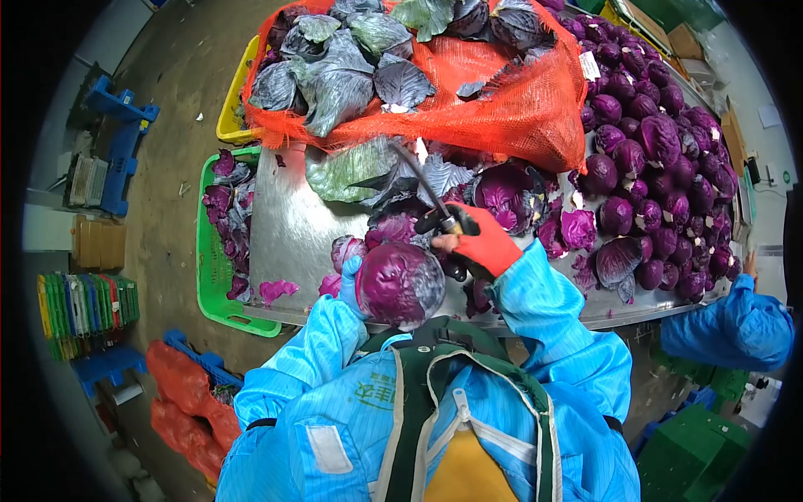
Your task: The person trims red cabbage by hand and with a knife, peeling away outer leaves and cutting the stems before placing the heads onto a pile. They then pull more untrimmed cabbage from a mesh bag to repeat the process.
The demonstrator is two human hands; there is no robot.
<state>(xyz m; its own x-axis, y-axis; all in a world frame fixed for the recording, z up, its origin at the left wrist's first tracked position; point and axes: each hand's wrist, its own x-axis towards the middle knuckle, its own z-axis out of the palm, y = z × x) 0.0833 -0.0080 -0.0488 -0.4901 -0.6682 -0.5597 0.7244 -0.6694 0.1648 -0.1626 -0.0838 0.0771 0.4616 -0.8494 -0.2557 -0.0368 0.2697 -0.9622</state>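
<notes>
My left hand (350, 286), in a light blue glove, is closed against the left side of a large red cabbage (400, 286) close to my chest. Its fingers are partly hidden behind the head. My right hand (485, 241), in a red and black glove, grips the handle of a knife (423, 179). The blade points up and to the left, apart from the cabbage. Trimmed purple pieces (393, 227) lie just beyond the head, and another red cabbage with dark outer leaves (505, 197) rests past my right hand.
A red mesh sack (502, 109) of leafy cabbages covers the far side of the metal table (280, 222). Trimmed cabbages (644, 159) are heaped at right. A green crate (219, 305) of leaves stands at left. Another person's blue sleeve (736, 326) is at the right edge.
</notes>
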